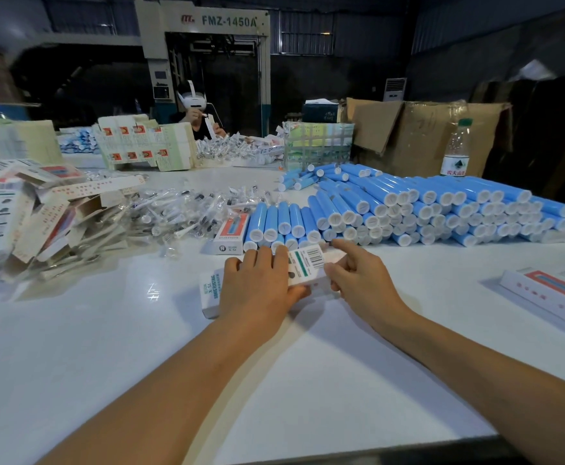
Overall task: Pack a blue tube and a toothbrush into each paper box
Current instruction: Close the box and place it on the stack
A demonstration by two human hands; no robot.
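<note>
Paper box (302,268) is held flat on the white table (140,347), centre near. Left hand (257,286) is curled over its middle, gripping it; right hand (358,276) pinches the right end, forefinger stretched out, likely closing the flap. Contents cannot be seen. Blue tubes (408,206) are stacked just beyond and far right, wrapped toothbrushes (187,213) heaped far left, flat unfolded boxes (39,223) piled further left. Finished boxes (552,293) lie near right. Judged early: plenty of stock left to pack.

Table (106,347) bright, glare patch centre-left | background dim | frame edges bowed | far objects soft
</note>
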